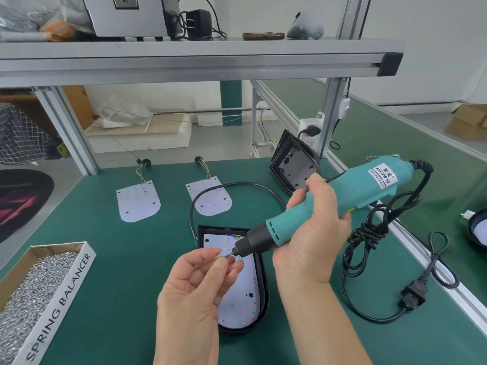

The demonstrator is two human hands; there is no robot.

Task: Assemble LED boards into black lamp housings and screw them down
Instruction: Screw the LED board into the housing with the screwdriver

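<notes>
A black lamp housing (264,283) lies on the green bench in front of me with a white LED board (242,293) seated in it. My right hand (313,233) grips a teal electric screwdriver (342,198), held tilted with its bit pointing down-left above the board. My left hand (200,283) pinches a small screw (228,255) at the bit's tip. Two more white LED boards (137,201) (209,195) with coloured wires lie flat further back. A stack of empty black housings (292,164) leans at the back right.
A cardboard box (39,283) full of several silver screws sits at the left front. The screwdriver's black cable and plug (412,292) lie coiled on the right. An aluminium shelf (184,59) spans overhead. Another dark housing (478,229) shows at the right edge.
</notes>
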